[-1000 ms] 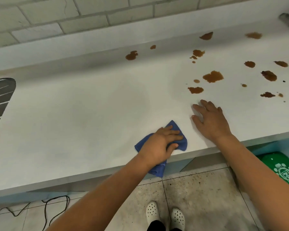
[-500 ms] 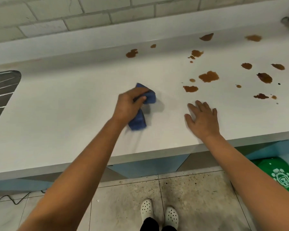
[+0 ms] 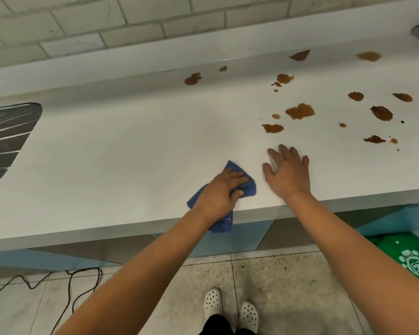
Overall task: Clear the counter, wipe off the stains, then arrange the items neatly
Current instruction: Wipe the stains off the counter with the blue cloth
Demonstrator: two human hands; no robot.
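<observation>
Left hand (image 3: 221, 192) lies on the blue cloth (image 3: 246, 183) near the counter (image 3: 121, 151) front edge, fingers bent over it, thumb tucked against it (one corner of cloth hangs over the edge). Right hand (image 3: 288, 172) just beside, flat, fingers spread, holding nothing. Brown stains (image 3: 300, 111) beyond right hand.
</observation>
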